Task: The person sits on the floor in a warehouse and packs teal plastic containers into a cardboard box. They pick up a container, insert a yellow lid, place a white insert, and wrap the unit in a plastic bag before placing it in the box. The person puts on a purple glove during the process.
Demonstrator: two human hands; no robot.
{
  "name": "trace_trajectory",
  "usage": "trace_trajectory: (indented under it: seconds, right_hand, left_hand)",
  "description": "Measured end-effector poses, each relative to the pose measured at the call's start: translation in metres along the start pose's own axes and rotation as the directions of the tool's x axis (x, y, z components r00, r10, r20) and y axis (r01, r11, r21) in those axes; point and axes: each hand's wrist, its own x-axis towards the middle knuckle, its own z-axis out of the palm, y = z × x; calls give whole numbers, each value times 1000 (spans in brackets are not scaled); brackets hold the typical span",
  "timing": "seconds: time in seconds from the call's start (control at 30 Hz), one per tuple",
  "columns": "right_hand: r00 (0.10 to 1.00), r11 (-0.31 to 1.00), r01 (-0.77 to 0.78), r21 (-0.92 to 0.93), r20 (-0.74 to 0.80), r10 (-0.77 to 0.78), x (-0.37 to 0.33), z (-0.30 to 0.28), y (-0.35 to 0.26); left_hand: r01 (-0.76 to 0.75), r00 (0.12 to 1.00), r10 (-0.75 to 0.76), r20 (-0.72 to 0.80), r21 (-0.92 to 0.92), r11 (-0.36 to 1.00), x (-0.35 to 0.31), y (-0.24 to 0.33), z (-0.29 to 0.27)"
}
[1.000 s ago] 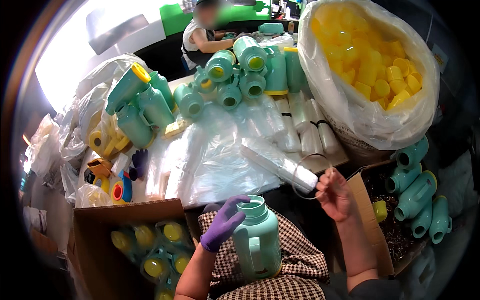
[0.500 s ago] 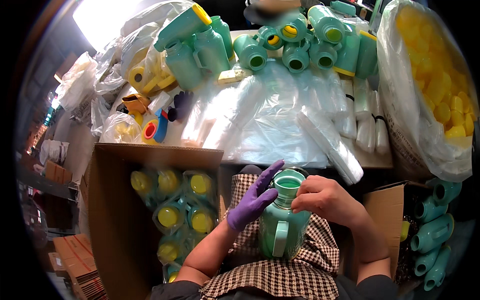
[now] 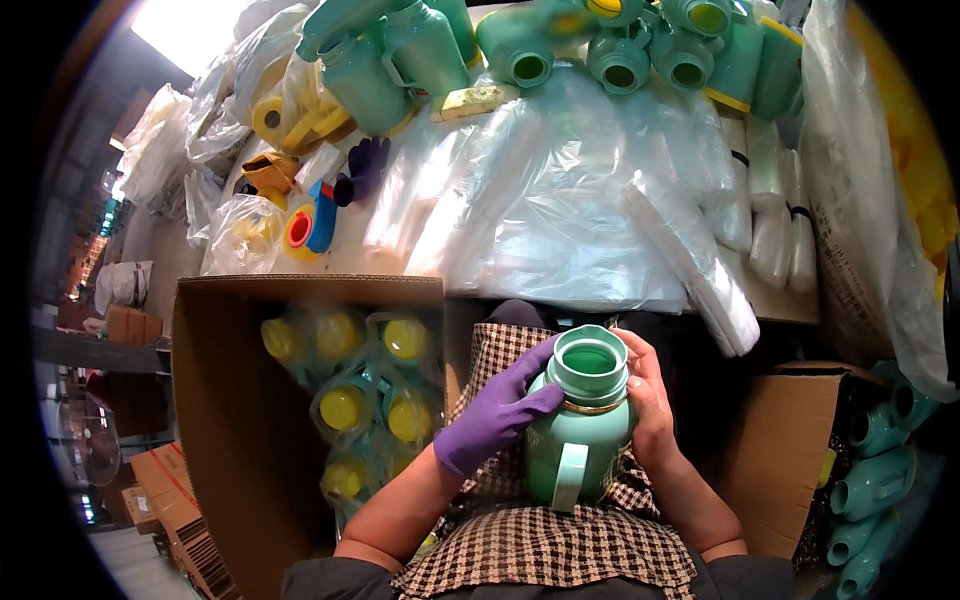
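Note:
Upright at my lap stands a teal jug-like bottle without a lid, its round mouth tilted toward me and its handle facing me. A thin brownish ring circles the base of its threaded neck. My left hand, in a purple glove, grips the bottle's left side, thumb on the shoulder just below the neck. Bare, my right hand is wrapped round the right side, thumb beside the neck and fingers behind it. The far side of the bottle is hidden.
An open carton at left holds several bagged bottles with yellow lids. Clear plastic bags cover the table ahead, with more teal bottles behind. Another carton and loose bottles are at right. A tape dispenser lies left.
My right hand has gone from pinching at the neck to holding the bottle's right side. The bottle has shifted slightly right and tilts more toward me. My head view has shifted too.

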Motion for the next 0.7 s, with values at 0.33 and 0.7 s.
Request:
trace_trajectory:
  seconds: [0.33,0.7]
  right_hand:
    - [998,992,-53,-110,39,58,-5,-4,-4]
    - [994,962,108,-249,18,-107,-43,-3,-19]
  left_hand:
    - [46,999,-50,-9,-241,969,6,1,7]
    - [-387,913,407,-21,268,882,-29,-26,24]
